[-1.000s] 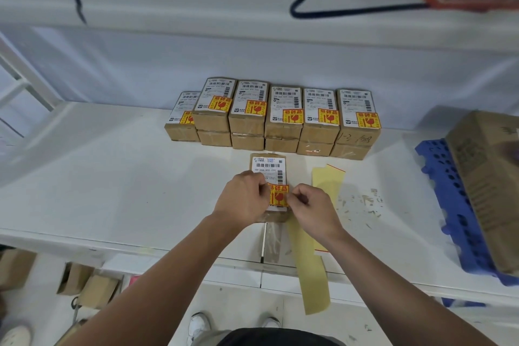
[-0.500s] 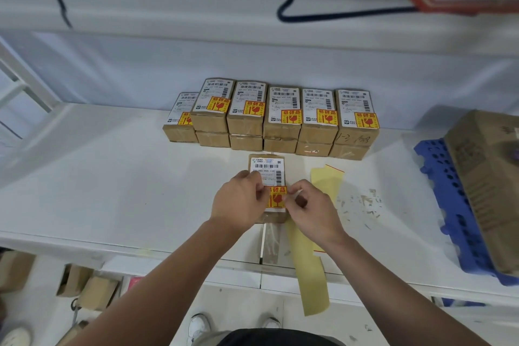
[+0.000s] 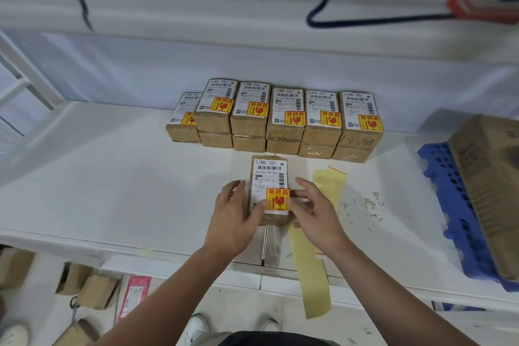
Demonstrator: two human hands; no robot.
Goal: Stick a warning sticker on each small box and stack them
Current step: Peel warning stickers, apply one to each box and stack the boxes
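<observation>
A small brown box (image 3: 269, 174) with a white shipping label lies flat on the white table (image 3: 112, 182) in front of me. A yellow and red warning sticker (image 3: 277, 199) sits on the label's lower right. My left hand (image 3: 234, 215) rests at the box's left side with fingers straight and the thumb touching the sticker's left edge. My right hand (image 3: 314, 209) is at the box's right side, fingers spread, thumb at the sticker's right edge. Behind, a row of stickered boxes (image 3: 283, 118) stands two high, with a single box (image 3: 184, 121) at its left end.
A long yellow backing strip (image 3: 311, 270) lies right of the box and hangs over the table's front edge. Paper scraps (image 3: 368, 205) dot the table. A blue plastic pallet (image 3: 455, 205) carrying a large carton (image 3: 494, 185) is at the right. Cardboard boxes (image 3: 95, 289) lie on the floor.
Both hands have opened and drawn apart from the sticker, which now lies flat and uncovered on the box. Earlier the fingers were pressed over it.
</observation>
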